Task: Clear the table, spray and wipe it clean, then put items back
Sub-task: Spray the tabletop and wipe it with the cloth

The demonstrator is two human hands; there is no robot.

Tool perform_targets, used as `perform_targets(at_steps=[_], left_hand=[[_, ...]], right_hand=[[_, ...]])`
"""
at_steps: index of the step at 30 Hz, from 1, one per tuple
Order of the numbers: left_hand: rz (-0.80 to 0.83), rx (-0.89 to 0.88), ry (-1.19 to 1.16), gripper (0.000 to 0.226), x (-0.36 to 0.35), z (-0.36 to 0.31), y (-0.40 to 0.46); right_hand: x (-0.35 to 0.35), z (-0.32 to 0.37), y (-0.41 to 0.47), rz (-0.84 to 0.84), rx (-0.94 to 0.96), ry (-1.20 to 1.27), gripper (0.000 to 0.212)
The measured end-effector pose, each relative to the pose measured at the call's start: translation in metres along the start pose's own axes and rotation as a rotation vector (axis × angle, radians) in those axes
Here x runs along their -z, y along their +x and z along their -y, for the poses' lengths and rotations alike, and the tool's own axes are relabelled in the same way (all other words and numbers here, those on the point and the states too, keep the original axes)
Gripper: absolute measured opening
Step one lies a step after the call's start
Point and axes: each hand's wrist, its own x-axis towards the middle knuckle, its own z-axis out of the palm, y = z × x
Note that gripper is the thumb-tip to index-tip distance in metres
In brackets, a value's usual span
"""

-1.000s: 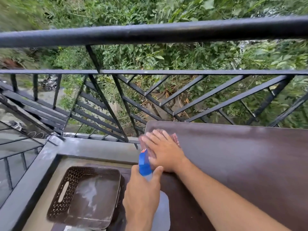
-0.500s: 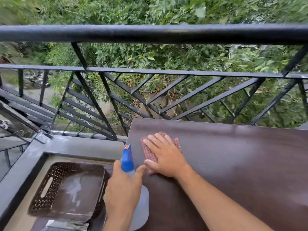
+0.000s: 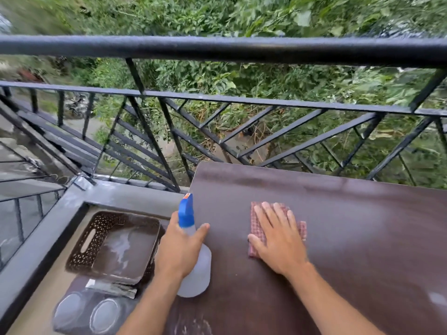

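A dark brown table fills the lower right of the head view. My left hand grips a clear spray bottle with a blue nozzle at the table's left edge. My right hand lies flat, fingers spread, pressing a red checked cloth onto the tabletop. Most of the cloth is hidden under the palm. Faint wet streaks show on the table surface.
A brown perforated basket holding a dark tray sits on the floor left of the table, with two clear round lids in front of it. A black metal railing runs close behind the table, with greenery beyond.
My right hand has slid the cloth from the table's far-left corner toward the right and nearer to me. The left hand keeps the spray bottle at the table's left edge.
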Motion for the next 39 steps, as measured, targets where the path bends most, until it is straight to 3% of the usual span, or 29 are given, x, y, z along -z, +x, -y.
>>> perform_targets(at_steps=[6, 10, 18, 25, 34, 39], left_hand=[[0.03, -0.022, 0.058, 0.058, -0.001, -0.004, -0.003], [0.099, -0.029, 0.079, 0.05, -0.002, 0.009, -0.029], [0.069, 0.036, 0.06, 0.039, -0.003, 0.044, -0.08], [0.063, 0.145, -0.079, 0.047, 0.009, 0.053, -0.108], [0.121, 0.261, -0.076, 0.057, 0.033, 0.061, -0.167], [0.139, 0.303, -0.119, 0.055, 0.029, 0.077, -0.196]], right_hand=[[-0.007, 0.017, -0.024, -0.008, 0.044, 0.042, 0.077], [-0.01, 0.018, 0.003, 0.0, 0.059, 0.017, 0.078], [-0.013, 0.054, 0.083, 0.112, 0.012, -0.015, 0.084], [-0.026, 0.105, 0.005, 0.136, 0.345, 0.049, 0.074], [-0.018, 0.091, -0.05, 0.186, 0.332, 0.06, 0.07], [-0.019, 0.098, -0.006, 0.148, 0.358, 0.037, 0.068]])
